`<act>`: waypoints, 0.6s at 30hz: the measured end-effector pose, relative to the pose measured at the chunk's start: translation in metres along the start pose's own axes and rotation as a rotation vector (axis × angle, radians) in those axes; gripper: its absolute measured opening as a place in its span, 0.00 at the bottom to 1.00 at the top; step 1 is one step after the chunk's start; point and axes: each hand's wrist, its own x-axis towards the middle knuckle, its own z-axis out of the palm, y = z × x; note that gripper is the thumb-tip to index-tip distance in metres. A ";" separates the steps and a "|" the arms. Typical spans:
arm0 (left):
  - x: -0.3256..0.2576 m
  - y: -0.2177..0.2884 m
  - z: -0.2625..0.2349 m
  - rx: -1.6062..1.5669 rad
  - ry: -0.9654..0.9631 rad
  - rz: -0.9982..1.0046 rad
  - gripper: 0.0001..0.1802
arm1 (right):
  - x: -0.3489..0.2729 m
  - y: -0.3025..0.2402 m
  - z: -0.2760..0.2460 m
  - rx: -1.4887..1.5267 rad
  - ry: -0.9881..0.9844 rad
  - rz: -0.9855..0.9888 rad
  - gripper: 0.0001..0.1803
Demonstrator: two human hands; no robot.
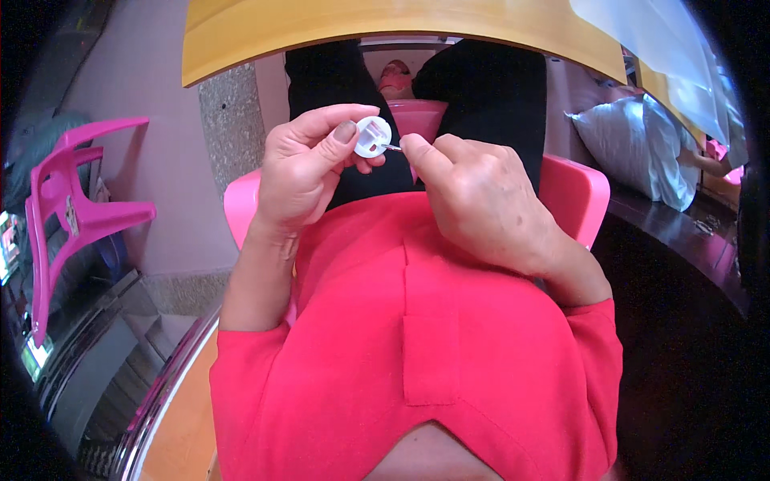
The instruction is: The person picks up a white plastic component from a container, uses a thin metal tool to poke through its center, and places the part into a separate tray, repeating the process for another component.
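While only the head view is on record, it lists the following.

Item one: left hand (pixel 301 164), raised above the lap, clasping a small white round plastic part (pixel 373 135) between thumb and curled fingers. The thumb lies across the part's near edge; the part's face, with a slot or recess in it, is turned up toward the camera.

Item two: right hand (pixel 481 200), closed in a pinch on a thin metal pin (pixel 392 147). The pin's free end touches the white part at its lower right edge; whether it has entered the recess is too small to tell.

Item three: the white part itself sits in front of the chest, over the black trousers (pixel 481 88), between the two hands and held clear of any surface.

Surroundings: red shirt (pixel 417 353) filling the lower frame; pink plastic chair (pixel 573 192) under the person; a second pink chair (pixel 76 208) well apart at left; yellow tabletop edge (pixel 385 28) above; a silver-grey bag (pixel 634 144) at right.

Step in hand, by judgement: fitting the pin into the white part, at the moment of alignment. The next move would call for a steady left-hand hold and a fine, straight push from the right fingertips, since a slight tilt could let the pin skid off the plastic.
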 end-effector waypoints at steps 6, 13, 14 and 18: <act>-0.001 -0.004 0.001 0.087 0.008 0.026 0.13 | 0.004 -0.005 0.002 -0.070 0.011 -0.023 0.18; 0.000 -0.005 0.005 0.124 0.008 -0.012 0.12 | 0.006 -0.007 0.009 -0.266 -0.007 -0.077 0.16; 0.000 -0.005 0.005 0.124 0.008 -0.011 0.12 | 0.006 -0.008 0.008 -0.267 -0.007 -0.078 0.16; -0.001 -0.009 0.006 0.239 0.031 0.007 0.10 | 0.010 -0.011 0.005 -0.361 -0.084 -0.143 0.11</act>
